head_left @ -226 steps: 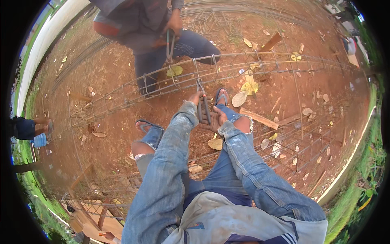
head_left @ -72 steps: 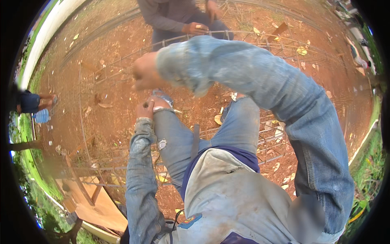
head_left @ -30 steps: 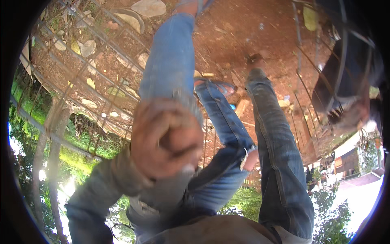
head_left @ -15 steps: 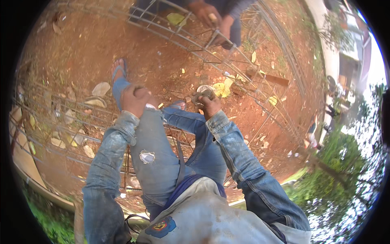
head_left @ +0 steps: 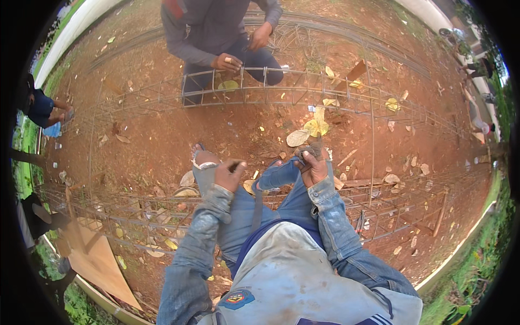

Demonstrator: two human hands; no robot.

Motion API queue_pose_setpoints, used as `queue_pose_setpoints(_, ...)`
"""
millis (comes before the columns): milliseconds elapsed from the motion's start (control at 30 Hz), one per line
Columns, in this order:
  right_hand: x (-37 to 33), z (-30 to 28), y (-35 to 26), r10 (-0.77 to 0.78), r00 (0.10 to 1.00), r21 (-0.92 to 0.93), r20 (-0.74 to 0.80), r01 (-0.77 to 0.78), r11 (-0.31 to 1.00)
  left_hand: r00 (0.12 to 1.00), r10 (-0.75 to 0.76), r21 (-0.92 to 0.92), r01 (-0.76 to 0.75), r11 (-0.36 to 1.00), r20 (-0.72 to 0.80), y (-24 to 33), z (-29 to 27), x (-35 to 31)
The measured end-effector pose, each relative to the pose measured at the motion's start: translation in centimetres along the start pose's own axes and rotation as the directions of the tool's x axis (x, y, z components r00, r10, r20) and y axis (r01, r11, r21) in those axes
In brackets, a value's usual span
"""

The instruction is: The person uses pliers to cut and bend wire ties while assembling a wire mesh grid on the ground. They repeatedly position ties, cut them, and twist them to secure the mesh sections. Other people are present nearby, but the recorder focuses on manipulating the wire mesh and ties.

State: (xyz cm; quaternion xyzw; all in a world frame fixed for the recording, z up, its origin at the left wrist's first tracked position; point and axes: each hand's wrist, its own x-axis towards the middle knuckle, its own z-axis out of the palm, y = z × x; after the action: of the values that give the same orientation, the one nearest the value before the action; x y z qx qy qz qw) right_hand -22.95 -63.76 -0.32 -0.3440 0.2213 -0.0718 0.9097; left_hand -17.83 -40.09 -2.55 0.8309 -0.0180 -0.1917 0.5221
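Note:
My right hand (head_left: pixel 314 170) is closed around a small bundle of thin dark wire (head_left: pixel 309 151) in front of my right knee. My left hand (head_left: pixel 229 174) is raised over my left thigh, its fingers bent and the thumb apart from them. Nothing shows in it. I sit with my legs bent, and a rebar cage (head_left: pixel 401 216) of long bars and square ties runs behind and under them. A dark long-handled tool (head_left: pixel 360 221) leans at that cage, right of my thigh.
Across from me a co-worker (head_left: pixel 222 38) crouches, both hands at a second rebar cage (head_left: pixel 254 103). Dry leaves (head_left: pixel 317 128) litter the red soil. A tan board (head_left: pixel 103 265) lies at the lower left; another person's legs (head_left: pixel 51 111) show at far left.
My view has swung round and now takes in more of the co-worker. My left hand has come off my knee. The wire bundle has stayed in my right hand.

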Motion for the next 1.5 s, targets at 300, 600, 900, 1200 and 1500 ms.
queue_pose_setpoints(300, -3.9, 1.4, 2.5, -0.1, 0.962, -0.493, 0.254, 0.218, 0.842, 0.998, -0.051, -0.616, 0.027, 0.787, -0.022, 4.8, 6.9, -3.9)
queue_pose_setpoints(600, -6.1, 2.6, 0.5, -0.102, 0.895, -0.784, 0.435, 0.432, 0.446, 0.988, 0.124, -0.478, -0.15, 0.865, -0.087, 7.3, 3.7, -6.5)
queue_pose_setpoints(900, -4.9, 3.9, -0.6, 0.253, 0.833, -0.805, 0.493, 0.325, 0.497, 0.986, 0.166, -0.541, -0.14, 0.829, -0.001, 9.9, 1.2, -5.6)
queue_pose_setpoints(1200, -5.3, 3.2, 1.1, 0.502, 0.302, -0.233, 0.81, -0.621, 0.749, 0.863, 0.359, -0.638, -0.057, 0.768, 0.355, 7.8, -0.6, -4.9)
queue_pose_setpoints(1500, -7.5, 5.6, -0.4, 0.518, 0.395, -0.23, 0.759, -0.581, 0.78, 0.801, 0.571, -0.802, -0.216, 0.557, 0.18, 7.7, -2.3, -6.8)
